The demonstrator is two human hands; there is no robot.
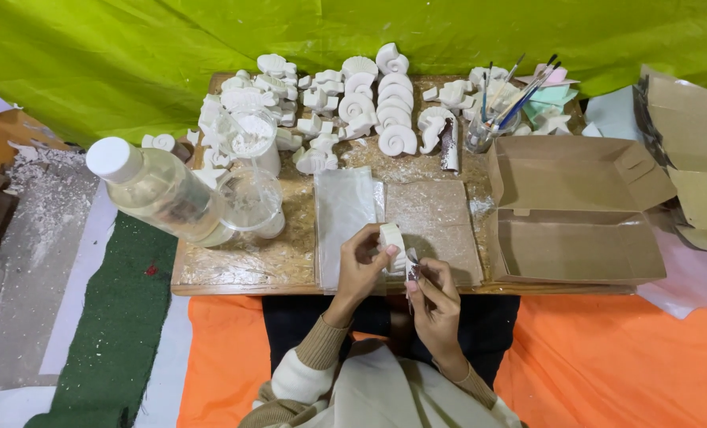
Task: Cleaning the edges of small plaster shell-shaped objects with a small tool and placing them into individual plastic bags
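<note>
Along the board's (234,273) left edge I see a clear bottle (159,190) with a white cap lying tilted beside a clear jug (250,198). Behind them white plaster shells (373,103) crowd the back edge. Just over the front edge, my left hand (361,265) pinches a small white plaster piece (393,238) between thumb and fingers. My right hand (433,297) is closed on a small scrap (413,269) touching that piece. It looks light, stiff and brittle, so I'd hold its thick sides, gently. An open cardboard box (579,214) fills the right end.
</note>
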